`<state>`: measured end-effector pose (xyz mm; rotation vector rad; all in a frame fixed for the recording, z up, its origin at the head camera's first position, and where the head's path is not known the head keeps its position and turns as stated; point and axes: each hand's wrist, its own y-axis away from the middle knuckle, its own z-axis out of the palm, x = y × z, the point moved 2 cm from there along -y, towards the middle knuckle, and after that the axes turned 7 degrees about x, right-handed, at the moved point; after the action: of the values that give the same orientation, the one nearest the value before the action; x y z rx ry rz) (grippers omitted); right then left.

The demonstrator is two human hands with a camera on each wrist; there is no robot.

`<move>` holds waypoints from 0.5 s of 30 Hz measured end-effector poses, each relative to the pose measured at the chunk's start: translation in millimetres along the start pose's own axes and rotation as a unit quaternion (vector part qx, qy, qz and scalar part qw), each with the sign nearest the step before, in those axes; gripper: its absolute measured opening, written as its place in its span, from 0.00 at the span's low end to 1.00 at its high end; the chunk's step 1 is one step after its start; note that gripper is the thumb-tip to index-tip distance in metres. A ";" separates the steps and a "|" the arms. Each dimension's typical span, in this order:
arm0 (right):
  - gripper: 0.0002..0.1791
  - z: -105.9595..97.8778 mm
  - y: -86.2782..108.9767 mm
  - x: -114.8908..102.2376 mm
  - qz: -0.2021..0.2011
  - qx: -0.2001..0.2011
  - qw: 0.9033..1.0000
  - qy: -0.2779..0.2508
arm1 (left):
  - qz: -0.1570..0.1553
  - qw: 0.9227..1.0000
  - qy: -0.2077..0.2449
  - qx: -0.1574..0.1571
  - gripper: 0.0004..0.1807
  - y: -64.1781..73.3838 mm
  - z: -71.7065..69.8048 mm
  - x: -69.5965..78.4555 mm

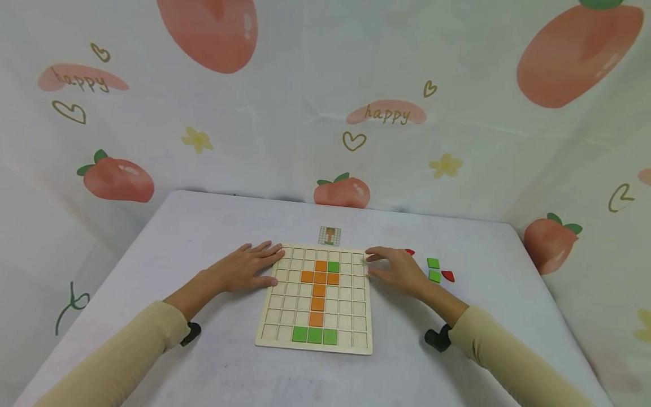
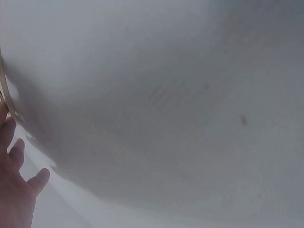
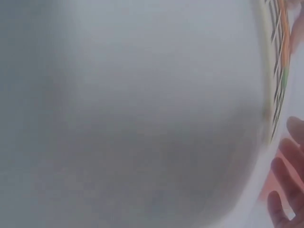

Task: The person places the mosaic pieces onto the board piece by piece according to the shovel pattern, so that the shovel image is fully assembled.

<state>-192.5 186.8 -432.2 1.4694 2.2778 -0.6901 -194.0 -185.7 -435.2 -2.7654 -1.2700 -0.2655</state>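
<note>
A pale square grid board (image 1: 348, 308) lies on the table with orange square tiles (image 1: 317, 290) forming a cross. One green tile (image 1: 333, 267) sits beside the cross's top, and a row of green tiles (image 1: 315, 336) spans its foot. My left hand (image 1: 249, 268) rests with fingers extended, thumb and fingertips at the board's upper left edge. At the upper right edge is my right hand (image 1: 399, 271), its fingers loosely bent and parted from the thumb, with nothing seen between them. Both wrist views catch only the board's edge and part of each hand.
Behind the board lies a small pattern card (image 1: 329, 236) with a similar figure. Right of my right hand are two loose green tiles (image 1: 434, 276) and a red curved piece (image 1: 448, 276). Another red piece (image 1: 409, 252) is partly hidden by that hand. A printed cloth backdrop (image 1: 285, 124) stands behind the table.
</note>
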 end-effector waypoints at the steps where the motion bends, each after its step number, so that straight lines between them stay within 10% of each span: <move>1: 0.25 -5.1 3.7 6.3 -0.001 0.009 1.000 0.001 | -0.002 1.000 0.000 -0.001 0.41 0.1 -0.2 0.1; 15: 0.27 -63.5 52.9 75.3 0.037 0.071 0.997 0.012 | -0.007 1.000 0.002 -0.005 0.42 -1.0 2.3 -1.3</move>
<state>-176.2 297.4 -430.9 1.6260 2.2187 -0.8319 -195.3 -185.6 -437.7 -2.7646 -1.2918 -0.2782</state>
